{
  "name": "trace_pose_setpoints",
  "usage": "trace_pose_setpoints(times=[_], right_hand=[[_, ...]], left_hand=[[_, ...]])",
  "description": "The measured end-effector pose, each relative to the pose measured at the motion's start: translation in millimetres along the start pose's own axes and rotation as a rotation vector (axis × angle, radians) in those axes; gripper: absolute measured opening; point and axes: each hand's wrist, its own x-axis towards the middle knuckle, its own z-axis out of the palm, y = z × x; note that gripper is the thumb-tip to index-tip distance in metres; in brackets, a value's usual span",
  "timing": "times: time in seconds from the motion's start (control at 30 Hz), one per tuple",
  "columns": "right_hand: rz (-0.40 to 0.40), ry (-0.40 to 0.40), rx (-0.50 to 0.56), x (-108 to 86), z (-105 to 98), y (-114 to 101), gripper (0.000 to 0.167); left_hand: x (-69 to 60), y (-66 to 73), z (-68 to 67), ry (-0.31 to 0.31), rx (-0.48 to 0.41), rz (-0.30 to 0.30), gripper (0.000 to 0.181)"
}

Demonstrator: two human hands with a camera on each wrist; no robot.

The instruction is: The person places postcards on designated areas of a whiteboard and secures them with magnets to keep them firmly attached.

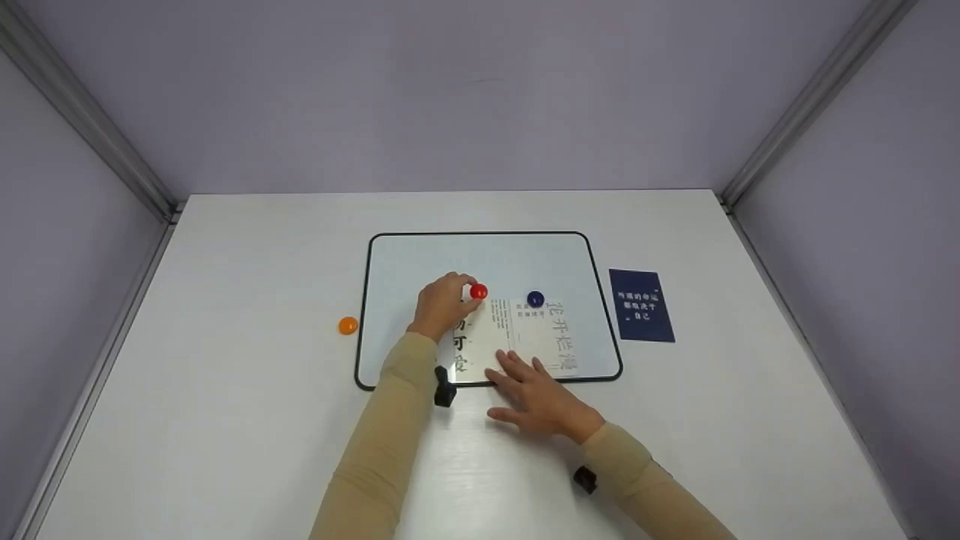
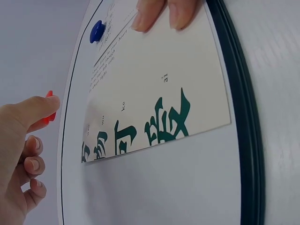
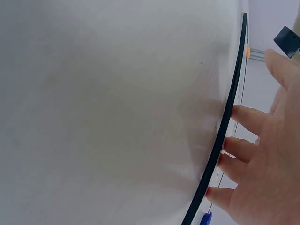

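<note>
My left hand [image 1: 442,306] pinches a round red magnet [image 1: 478,291] between thumb and forefinger, at the upper left corner of a cream card [image 1: 491,349] with printed Chinese characters. In the left wrist view the red magnet [image 2: 50,112] is partly hidden by the thumb, and the other fingers are loosely curled. A dark blue magnet [image 1: 535,299] sits at the card's upper edge. The card lies on a black-framed whiteboard [image 1: 420,255]. My right hand [image 1: 534,397] is spread, its fingertips resting on the card's lower part by the board's near edge.
An orange magnet [image 1: 348,325] lies on the white table [image 1: 255,315] just left of the whiteboard. To the board's right is a dark blue card [image 1: 642,306] with white characters. Pale panels [image 1: 480,97] enclose the table's back and sides.
</note>
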Motion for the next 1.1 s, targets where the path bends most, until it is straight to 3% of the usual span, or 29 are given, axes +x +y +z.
trace_pose_setpoints(times=[0.23,0.6,1.1], right_hand=[[-0.002,0.003,-0.005,-0.2,-0.4,1.4,0.071],[-0.012,0.011,-0.016,0.1,0.5,1.0,0.072],[-0.002,0.002,-0.006,-0.2,-0.1,0.5,0.072]], left_hand=[[0.3,-0.7,6.5,0.032,-0.04,-0.01,0.034],[3.3,-3.1,17.3,0.072,-0.012,0.006,0.031],[5.0,-5.7,21.2,0.035,-0.015,-0.037,0.033]])
